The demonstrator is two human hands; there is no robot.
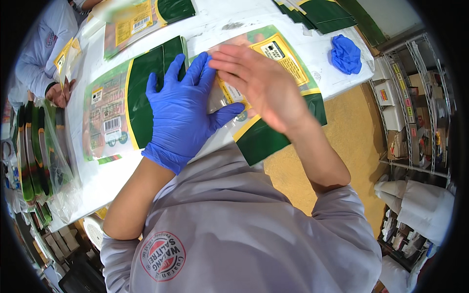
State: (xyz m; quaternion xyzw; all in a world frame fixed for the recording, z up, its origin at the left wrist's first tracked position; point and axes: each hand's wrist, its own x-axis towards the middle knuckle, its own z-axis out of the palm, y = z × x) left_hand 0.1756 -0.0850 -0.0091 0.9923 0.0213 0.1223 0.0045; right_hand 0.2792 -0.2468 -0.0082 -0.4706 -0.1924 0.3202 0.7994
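Under my hands lies a flat green pouch (273, 132) with a yellow label (286, 58) and yellow trim; its dark green lower end juts over the table edge. Just left of it lies a second flat pouch (122, 107), green with a yellow curved stripe, carrying a small white barcode label (112, 124). At the far edge sits another pouch (141, 19) with a yellow label (133, 18) and a dark green end. Dark green pouches (322, 14) are stacked at the top right. Along my left, a row of green and yellow pouches (34, 156) stands on edge. On the wire shelves at right stand small white boxes (388, 95), and yellow tags (398, 73) run along the shelf rail.
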